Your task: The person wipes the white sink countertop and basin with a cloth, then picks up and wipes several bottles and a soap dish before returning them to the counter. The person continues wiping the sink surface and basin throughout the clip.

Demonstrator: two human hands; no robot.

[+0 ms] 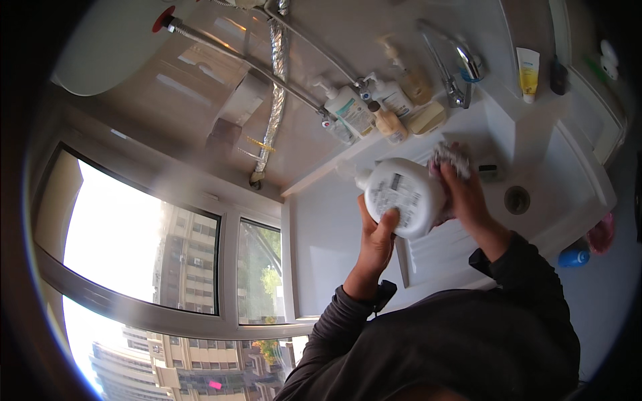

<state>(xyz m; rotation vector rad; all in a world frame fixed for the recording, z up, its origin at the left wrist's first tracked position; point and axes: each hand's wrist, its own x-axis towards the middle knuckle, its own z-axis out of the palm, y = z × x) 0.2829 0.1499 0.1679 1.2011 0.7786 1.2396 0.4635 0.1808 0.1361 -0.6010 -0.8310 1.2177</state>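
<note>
A white plastic bottle [414, 185] is held up over the washbasin, tilted so that a face with printed writing points at me. My left hand [377, 238] grips its near left side, the thumb pressed on the printed face. A small white projection [362, 179] sticks out at the bottle's left. Against the bottle's right side is my right hand [466, 198], holding a crumpled grey and pink cloth [450, 156]. The fingers of this hand are partly hidden by the cloth and the bottle. Below lies the white basin with a ribbed washboard slope [436, 255].
Pump bottles [349, 111], a small brown-capped bottle [389, 125] and a soap box [427, 118] line the back ledge. A chrome faucet [454, 92] rises behind the basin; its drain [517, 200] is at right. A yellow-white tube [528, 75] lies farther right. Windows [150, 240] fill the left.
</note>
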